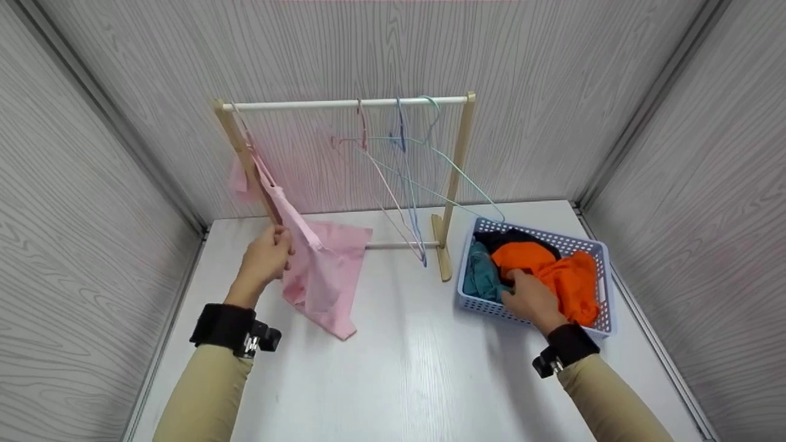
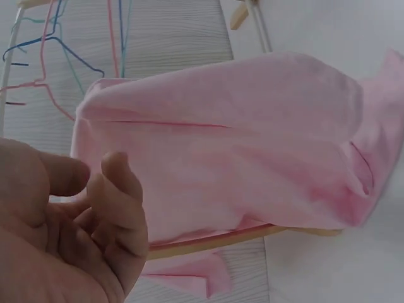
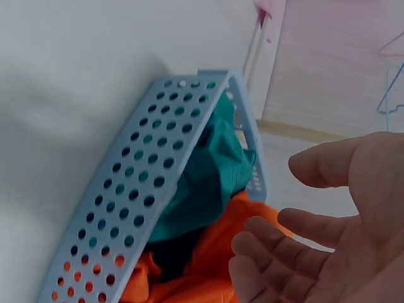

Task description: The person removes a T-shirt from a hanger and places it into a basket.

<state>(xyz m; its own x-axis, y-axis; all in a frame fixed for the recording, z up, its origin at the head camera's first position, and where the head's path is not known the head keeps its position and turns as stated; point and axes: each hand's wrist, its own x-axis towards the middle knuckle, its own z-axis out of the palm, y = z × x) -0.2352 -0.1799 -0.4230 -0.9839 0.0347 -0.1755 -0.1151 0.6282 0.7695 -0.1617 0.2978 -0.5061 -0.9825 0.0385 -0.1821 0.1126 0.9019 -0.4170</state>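
Observation:
My left hand (image 1: pixel 276 245) is raised at the left end of a wooden drying rack (image 1: pixel 344 104), against a pink garment (image 1: pixel 325 264) that hangs from the rack's left side down to the white table (image 1: pixel 417 368). In the left wrist view the left hand (image 2: pixel 82 233) has loosely curled fingers that hold nothing, with the pink garment (image 2: pixel 221 170) just beyond them. My right hand (image 1: pixel 522 288) rests with relaxed fingers on an orange garment (image 1: pixel 571 276) inside a pale blue perforated basket (image 1: pixel 605 288). From the right wrist, the right hand (image 3: pixel 328 221) hovers open over the orange garment (image 3: pixel 214 265).
Thin pink, blue and green hangers (image 1: pixel 405 184) dangle empty from the rack's rod. The basket (image 3: pixel 139 189) also holds a teal garment (image 1: pixel 479 273) and a dark one (image 1: pixel 509 235). Grey wood-grain walls close in the table on three sides.

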